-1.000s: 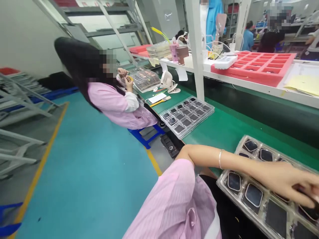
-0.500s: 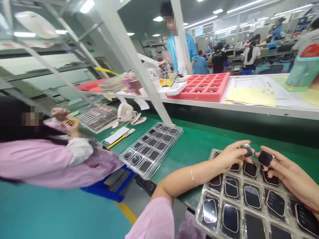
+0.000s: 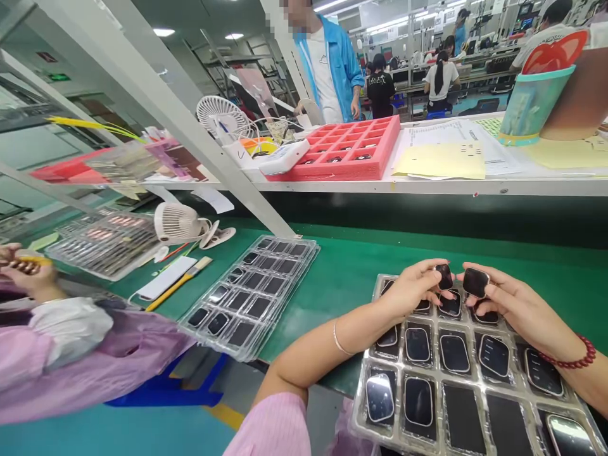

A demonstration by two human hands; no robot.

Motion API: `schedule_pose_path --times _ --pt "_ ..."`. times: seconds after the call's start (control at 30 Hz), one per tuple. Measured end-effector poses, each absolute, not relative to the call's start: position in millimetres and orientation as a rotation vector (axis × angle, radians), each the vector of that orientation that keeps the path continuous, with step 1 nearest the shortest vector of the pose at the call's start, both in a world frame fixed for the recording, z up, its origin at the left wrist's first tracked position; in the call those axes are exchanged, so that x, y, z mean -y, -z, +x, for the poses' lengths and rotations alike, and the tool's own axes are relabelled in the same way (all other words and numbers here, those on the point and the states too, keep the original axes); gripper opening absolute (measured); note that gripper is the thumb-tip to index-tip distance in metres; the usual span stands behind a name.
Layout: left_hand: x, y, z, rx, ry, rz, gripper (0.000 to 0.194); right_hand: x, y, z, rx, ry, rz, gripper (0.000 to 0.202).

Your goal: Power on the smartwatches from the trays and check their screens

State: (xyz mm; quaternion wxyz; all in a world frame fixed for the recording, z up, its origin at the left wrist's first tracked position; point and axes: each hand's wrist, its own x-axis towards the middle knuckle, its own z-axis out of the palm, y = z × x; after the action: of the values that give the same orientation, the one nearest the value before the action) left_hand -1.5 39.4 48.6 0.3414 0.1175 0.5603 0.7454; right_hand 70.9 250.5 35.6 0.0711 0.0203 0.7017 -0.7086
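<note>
My left hand (image 3: 422, 282) pinches a smartwatch case (image 3: 443, 277) with a dark face. A second smartwatch case (image 3: 475, 282), its dark screen turned to me, is gripped between the thumb and fingers of my right hand (image 3: 517, 301). Both are held close together over the far side of a clear plastic tray (image 3: 399, 370). Square compartments in this tray hold several more watch cases, such as a framed watch face (image 3: 418, 401) near the front. Two front compartments show only dark padding (image 3: 463, 418). My fingers cover part of the back row.
Another clear tray (image 3: 256, 297) of watch cases lies to the left, beside a yellow-handled brush (image 3: 178, 284) and a small fan (image 3: 175, 223). Above the green bench, a shelf bears a red compartment tray (image 3: 375, 164) and a cup (image 3: 534, 107). A co-worker's sleeve (image 3: 71, 329) is at far left.
My view has swung to the right, so the bench and shelf appear farther left. Both hands still hold their watch cases; the left one's face now looks darker. The standing person's arm has lowered.
</note>
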Motion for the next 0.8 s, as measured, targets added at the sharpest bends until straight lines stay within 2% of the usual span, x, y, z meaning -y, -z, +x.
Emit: schedule_pose_path --times 0.07,0.27,0.4,0.63,0.8 --pt "-40.6 -50.1 -2.0 -1.493 -1.908 0.281 0.049 -248.5 -37.0 70.5 -2.091 2.173 0.089 0.052" --pt "-42.3 -52.8 2.9 -1.692 -1.807 0.391 0.054 -245.1 -45.4 70.5 -2.284 1.997 0.016 0.04" --pt "-41.2 -52.6 6.5 -1.704 -1.79 0.431 0.048 -243.0 -46.9 70.8 -2.268 2.056 -0.045 0.036" --pt "-38.4 -61.9 12.3 -1.756 -1.799 0.47 0.023 -244.7 -49.2 72.8 -2.266 2.019 -0.067 0.029" --pt "-38.0 -57.4 13.9 -1.771 -1.811 0.504 0.028 -243.7 -51.8 73.8 -2.275 2.04 -0.058 0.029"
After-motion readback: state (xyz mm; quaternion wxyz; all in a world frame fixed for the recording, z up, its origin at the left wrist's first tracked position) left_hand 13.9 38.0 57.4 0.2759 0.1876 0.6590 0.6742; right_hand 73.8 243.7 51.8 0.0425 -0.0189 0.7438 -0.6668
